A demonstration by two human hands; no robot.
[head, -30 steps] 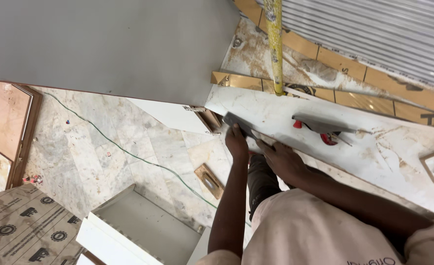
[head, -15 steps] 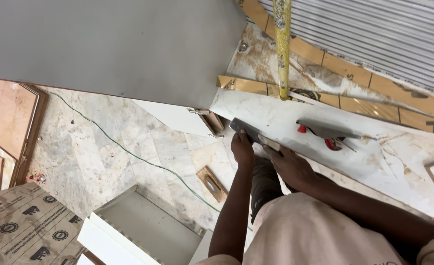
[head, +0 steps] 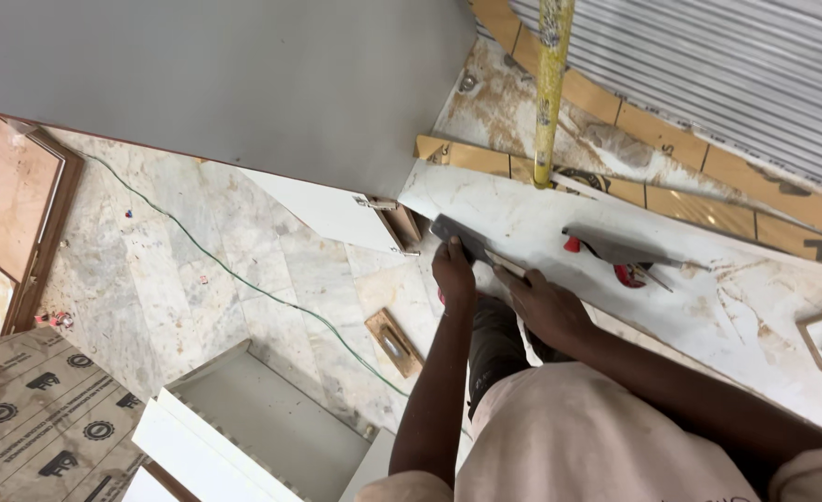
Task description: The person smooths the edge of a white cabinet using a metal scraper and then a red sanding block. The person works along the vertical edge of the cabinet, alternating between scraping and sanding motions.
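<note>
White slab: a long marble-look board [head: 708,279] runs from the near left up to the far right, its left end close to the grey panel [head: 243,74] above.
Floor: pale veined tiles [head: 169,270] with a thin green cable [head: 243,284] trailing across them; a small wooden block [head: 392,341] lies near the person's left forearm.
Yellow pole: an upright yellow bar [head: 550,93] meets the slab's far edge, well apart from both hands.
Clamp: a dark bar with red grips [head: 620,256] rests on the slab, right of the hands and apart from them.
Dark tool: a flat dark blade-like piece [head: 462,237] lies at the slab's near-left edge, long axis running from upper left to lower right, between the two hands.
Left hand: the left hand [head: 453,274] sits just below the dark end, fingers curled together against it; it is the nearer hand.
Right hand: the right hand [head: 545,307] presses on the lower right end, fingers together and bent over a pale strip [head: 508,265].
Hidden: whether either hand truly grips the tool I cannot tell; the knuckles cover the contact, and the tool's exact kind is unclear.
</note>
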